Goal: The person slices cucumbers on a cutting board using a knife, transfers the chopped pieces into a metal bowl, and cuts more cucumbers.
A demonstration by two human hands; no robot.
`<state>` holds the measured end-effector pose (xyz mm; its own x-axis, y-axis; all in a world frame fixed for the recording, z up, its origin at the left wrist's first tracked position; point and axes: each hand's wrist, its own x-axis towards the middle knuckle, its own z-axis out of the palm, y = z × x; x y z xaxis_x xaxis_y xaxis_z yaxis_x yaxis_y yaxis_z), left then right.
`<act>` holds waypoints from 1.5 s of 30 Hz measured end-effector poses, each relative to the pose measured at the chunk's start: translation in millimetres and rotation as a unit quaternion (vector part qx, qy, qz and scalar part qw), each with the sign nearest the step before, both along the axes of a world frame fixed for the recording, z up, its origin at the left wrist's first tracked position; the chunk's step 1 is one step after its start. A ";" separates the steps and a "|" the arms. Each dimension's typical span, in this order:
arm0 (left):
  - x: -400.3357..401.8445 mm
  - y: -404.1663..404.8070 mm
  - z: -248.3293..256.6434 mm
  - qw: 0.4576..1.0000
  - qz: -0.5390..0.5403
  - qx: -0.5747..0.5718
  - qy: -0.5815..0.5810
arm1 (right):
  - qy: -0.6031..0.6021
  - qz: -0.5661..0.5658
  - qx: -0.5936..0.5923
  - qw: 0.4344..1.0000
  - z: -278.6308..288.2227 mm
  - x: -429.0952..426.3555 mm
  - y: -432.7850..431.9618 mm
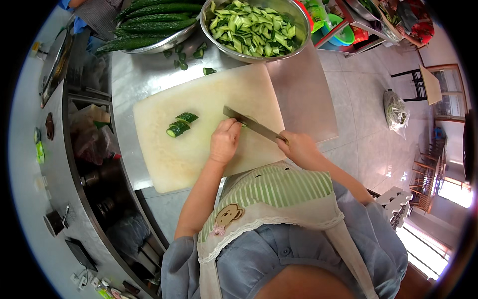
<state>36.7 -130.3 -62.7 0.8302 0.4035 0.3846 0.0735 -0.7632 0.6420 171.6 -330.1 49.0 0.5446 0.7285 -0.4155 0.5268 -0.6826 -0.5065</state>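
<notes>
My right hand (300, 147) is closed around the handle of a kitchen knife with a broad blade (257, 128). The blade lies across a pale cutting board (175, 164), its tip pointing to the upper left. Bunched fingers of my left hand (226, 138) meet the blade near that tip. Cucumber slices (251, 119) show in part along the blade, close to those fingertips. What lies under the left fingers is hidden. Further left on the board are a few cut cucumber chunks (178, 129) with dark green skin.
Beyond the board, a steel bowl (257, 58) holds cut cucumber; another bowl (164, 45) holds whole cucumbers (157, 26). Cucumber ends (182, 59) lie on the steel table (125, 123). An open-fronted counter (80, 179) runs along the left. At right, a plastic bag (396, 112) sits on the floor.
</notes>
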 end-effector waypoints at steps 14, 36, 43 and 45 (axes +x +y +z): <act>-1.8 4.4 -4.0 1.000 -0.026 0.012 -0.001 | 0.056 -0.005 0.021 0.998 -13.7 10.5 2.4; 65.5 61.7 19.2 0.922 -0.325 -0.117 0.175 | -0.347 0.145 0.124 0.918 -2.1 19.1 -59.8; 34.0 44.8 2.0 0.953 -0.035 -0.299 0.030 | -0.063 -0.123 0.130 0.982 -22.3 31.0 -58.0; 29.3 29.8 -7.5 0.954 -0.007 -0.299 -0.004 | 0.229 -0.338 0.089 0.908 -29.1 42.8 -47.2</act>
<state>66.0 -100.5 -70.2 0.8357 0.5409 0.0954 0.0592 -0.2614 0.9634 214.4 -377.3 19.9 0.6919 0.3698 -0.6201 -0.2768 -0.6574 -0.7009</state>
